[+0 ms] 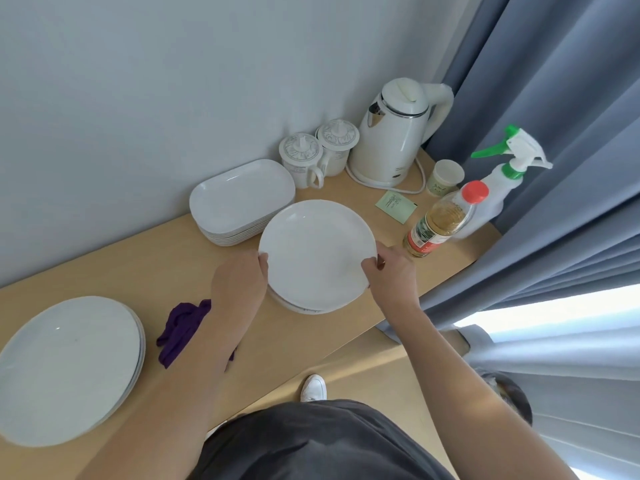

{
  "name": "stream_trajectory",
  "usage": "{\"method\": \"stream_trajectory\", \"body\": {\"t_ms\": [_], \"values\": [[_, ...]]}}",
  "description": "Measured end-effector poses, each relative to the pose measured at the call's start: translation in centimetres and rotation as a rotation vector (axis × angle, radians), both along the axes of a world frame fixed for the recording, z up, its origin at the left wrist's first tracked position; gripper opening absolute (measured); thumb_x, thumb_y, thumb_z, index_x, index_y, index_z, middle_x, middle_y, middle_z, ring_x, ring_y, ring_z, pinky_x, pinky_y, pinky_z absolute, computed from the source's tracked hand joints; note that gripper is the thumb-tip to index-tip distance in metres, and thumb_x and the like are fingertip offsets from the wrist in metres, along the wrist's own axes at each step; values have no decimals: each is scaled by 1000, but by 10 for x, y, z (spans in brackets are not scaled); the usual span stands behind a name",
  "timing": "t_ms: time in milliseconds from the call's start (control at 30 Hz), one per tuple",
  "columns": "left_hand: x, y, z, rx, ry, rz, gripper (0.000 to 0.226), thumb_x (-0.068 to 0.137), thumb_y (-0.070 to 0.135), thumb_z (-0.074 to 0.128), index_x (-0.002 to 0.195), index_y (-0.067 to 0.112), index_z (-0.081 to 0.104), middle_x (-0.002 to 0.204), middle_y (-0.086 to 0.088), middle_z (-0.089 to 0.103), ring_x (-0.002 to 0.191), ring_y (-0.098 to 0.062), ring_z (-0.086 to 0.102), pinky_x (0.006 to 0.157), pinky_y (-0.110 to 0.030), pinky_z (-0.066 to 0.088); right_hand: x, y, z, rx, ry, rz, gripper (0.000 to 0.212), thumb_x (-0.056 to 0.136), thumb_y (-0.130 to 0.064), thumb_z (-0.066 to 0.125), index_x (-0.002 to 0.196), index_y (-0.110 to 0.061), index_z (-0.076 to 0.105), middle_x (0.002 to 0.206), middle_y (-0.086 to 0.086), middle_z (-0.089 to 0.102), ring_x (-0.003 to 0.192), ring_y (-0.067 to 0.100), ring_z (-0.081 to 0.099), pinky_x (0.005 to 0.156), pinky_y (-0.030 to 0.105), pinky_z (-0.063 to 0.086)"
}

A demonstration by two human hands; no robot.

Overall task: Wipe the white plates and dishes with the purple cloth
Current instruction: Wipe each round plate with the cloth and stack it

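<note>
White round ceramic plate (pixel 317 251) sits over a second white plate (pixel 302 308); your left hand (pixel 239 278) and right hand (pixel 391 275) grip its opposite rims, fingers curled. Crumpled purple cloth (pixel 181 327) lies left of that plate.

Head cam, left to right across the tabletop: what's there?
Order: stack of round plates → purple cloth → stack of rectangular dishes → round plate gripped by left hand and right hand → kettle → red-capped bottle → spray bottle.
</note>
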State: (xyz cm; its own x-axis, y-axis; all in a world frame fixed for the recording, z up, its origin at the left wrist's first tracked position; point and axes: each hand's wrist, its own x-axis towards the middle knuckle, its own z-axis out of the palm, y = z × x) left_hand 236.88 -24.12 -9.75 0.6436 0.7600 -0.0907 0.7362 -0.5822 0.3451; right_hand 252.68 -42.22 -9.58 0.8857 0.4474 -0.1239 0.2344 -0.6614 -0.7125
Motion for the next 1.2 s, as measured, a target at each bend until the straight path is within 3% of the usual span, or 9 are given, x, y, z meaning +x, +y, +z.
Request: {"method": "stream_trajectory", "body": {"t_ms": [200,367,500,600,733,867,967,1067,1200], "values": [[0,-1,-4,-28,32,47,37,105,28,39,71,14,45,59,6,39,63,-20,45,56,-31,26,1,1,-6,-43,-35,57,9,89,-9,52,89,-6,61,83,5,41,64,24,40,55,22,32],[-4,-4,-7,-45,20,86,38,104,31,39,69,15,43,59,5,40,62,-22,45,53,-32,26,1,-2,-14,-27,-57,74,29,95,-14,52,121,-18,65,90,4,44,74,26,50,61,27,38],[-9,-5,-3,-39,15,104,41,103,44,38,74,18,53,64,4,52,64,-22,53,53,-31,36,-6,-2,-16,-83,-168,48,46,98,-27,56,143,-22,51,116,6,48,108,26,46,84,33,45],[-18,-2,4,-43,16,119,44,101,54,34,93,20,62,82,4,63,78,-21,60,63,-34,46,-25,11,-5,34,-334,91,45,96,-25,59,139,-15,54,124,11,52,115,31,46,93,39,46],[-54,6,12,-15,-35,120,36,100,47,41,100,19,63,96,2,62,91,-23,60,73,-40,50,-64,50,7,201,-361,286,40,92,-22,51,129,-8,61,119,12,57,112,29,52,100,16,31],[-107,15,19,10,-123,248,21,99,34,46,97,20,62,92,4,61,84,-21,58,72,-40,51,-115,88,12,241,-248,547,39,92,-20,53,129,-11,60,122,9,55,113,24,52,101,27,38],[-147,21,21,58,-151,304,17,98,28,49,100,19,64,91,3,63,82,-22,58,70,-40,51,-151,108,7,162,-108,723,40,95,-21,59,134,-17,57,129,3,52,120,19,49,106,32,40],[-181,26,21,98,-153,340,15,97,24,53,99,17,66,89,2,65,81,-22,58,64,-37,49,-184,121,-5,-31,-45,863,59,92,-37,64,147,-30,44,145,4,40,131,27,40,109,46,40],[-220,33,20,101,-134,394,14,96,22,52,101,18,65,89,3,64,81,-20,58,61,-36,48,-215,126,-30,-426,-134,995,82,86,-56,66,153,-46,21,162,2,13,144,38,14,111,55,35]]}}
